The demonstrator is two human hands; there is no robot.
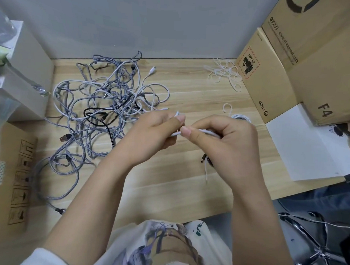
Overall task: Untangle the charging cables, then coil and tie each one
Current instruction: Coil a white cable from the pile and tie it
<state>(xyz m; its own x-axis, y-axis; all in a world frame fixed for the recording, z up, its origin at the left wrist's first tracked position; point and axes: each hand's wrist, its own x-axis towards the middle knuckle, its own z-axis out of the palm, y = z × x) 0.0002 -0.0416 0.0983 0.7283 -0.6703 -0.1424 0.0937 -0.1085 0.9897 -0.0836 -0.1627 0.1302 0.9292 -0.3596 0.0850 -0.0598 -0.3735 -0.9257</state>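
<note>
A tangle of grey braided, white and black charging cables (103, 102) lies on the left of the wooden table (168, 191). Over the table's middle, my left hand (154, 131) and my right hand (223, 142) both pinch a white cable (175, 133) that runs between them. A thin white end (206, 173) hangs below my right hand, beside a dark plug (204, 159). A coiled white cable (240, 117) lies just beyond my right hand. Loose white ties (223, 74) are heaped at the back right.
Cardboard boxes (291, 63) stand along the right edge, with a white sheet (308, 145) in front of them. A cardboard box (12, 176) and grey boxes (27, 67) line the left. A chair base (315, 246) shows below the table's right corner.
</note>
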